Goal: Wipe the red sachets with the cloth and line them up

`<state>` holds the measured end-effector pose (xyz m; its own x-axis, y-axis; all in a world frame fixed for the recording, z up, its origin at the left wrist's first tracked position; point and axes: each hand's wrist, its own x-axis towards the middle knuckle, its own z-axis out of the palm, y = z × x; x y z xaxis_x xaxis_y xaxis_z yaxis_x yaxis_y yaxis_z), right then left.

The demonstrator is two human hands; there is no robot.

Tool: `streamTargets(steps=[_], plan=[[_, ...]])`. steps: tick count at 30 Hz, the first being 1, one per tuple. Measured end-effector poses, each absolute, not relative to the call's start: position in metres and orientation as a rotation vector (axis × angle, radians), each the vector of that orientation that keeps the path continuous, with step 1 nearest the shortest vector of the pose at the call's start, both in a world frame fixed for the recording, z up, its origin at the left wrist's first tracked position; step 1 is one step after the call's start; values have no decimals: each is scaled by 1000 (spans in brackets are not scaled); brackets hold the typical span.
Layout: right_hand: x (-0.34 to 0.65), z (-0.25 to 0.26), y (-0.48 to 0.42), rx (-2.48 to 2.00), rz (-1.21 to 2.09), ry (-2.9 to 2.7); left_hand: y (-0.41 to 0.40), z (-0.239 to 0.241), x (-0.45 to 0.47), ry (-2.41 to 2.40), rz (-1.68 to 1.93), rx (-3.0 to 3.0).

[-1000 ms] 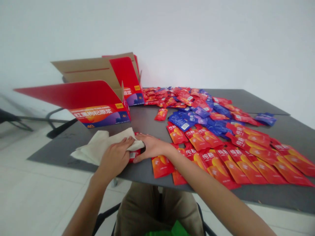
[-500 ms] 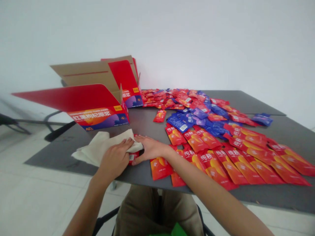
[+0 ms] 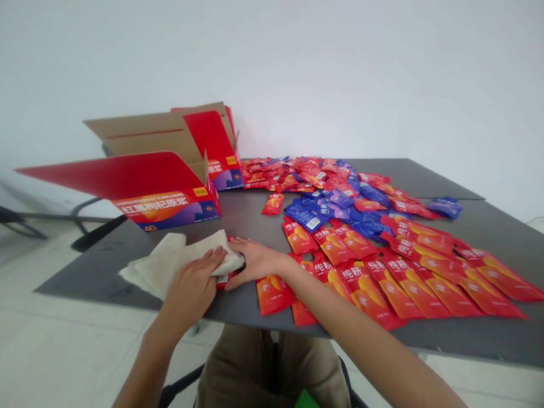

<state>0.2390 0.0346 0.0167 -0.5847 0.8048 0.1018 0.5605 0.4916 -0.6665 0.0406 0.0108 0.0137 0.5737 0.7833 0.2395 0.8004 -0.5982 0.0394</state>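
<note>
My left hand [image 3: 196, 283] presses a folded off-white cloth [image 3: 164, 260] down with its fingers, over a red pouch [image 3: 225, 279] lying on the table. Most of that pouch is hidden under the cloth and my hands; a red edge and part of a white label show. My right hand [image 3: 255, 262] holds the pouch's right end, its fingers along the far side and its thumb on the near side. Beside my right forearm lie several red-orange pouches [image 3: 369, 292] in overlapping rows.
Two open red cartons [image 3: 170, 207] stand at the back left of the dark grey table [image 3: 250, 226], lids raised. A heap of red sachets [image 3: 306, 170] and blue sachets [image 3: 306, 214] spreads across the middle. One red sachet [image 3: 272, 204] lies apart near the cartons.
The view has shifted slightly, moving everything a little left. My left hand has slid slightly toward me on the cloth. Both hands keep their places at the pouch.
</note>
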Motion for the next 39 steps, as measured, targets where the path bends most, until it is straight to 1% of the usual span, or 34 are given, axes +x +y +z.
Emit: streamTargets(steps=[3,9,15,18,22,29,35,39], plan=[[238,16,35,-1173,832,-2361,1,11,32,-1321,-395,-2728],[238,14,37,-1098,848,-2259,16,18,44,-1424,-294,-2711],[237,14,36,-1172,830,-2331,-6,9,28,-1314,-415,-2723],[237,16,36,-1172,819,-2342,-4,14,33,-1373,-362,-2715],[239,17,35,-1113,821,-2322,18,21,48,-1438,-247,-2714],[237,12,37,-1167,809,-2353,-5,7,24,-1299,-409,-2719],[239,14,37,-1078,815,-2308,18,18,46,-1429,-278,-2711],[238,15,36,-1142,813,-2348,8,10,36,-1336,-349,-2715]])
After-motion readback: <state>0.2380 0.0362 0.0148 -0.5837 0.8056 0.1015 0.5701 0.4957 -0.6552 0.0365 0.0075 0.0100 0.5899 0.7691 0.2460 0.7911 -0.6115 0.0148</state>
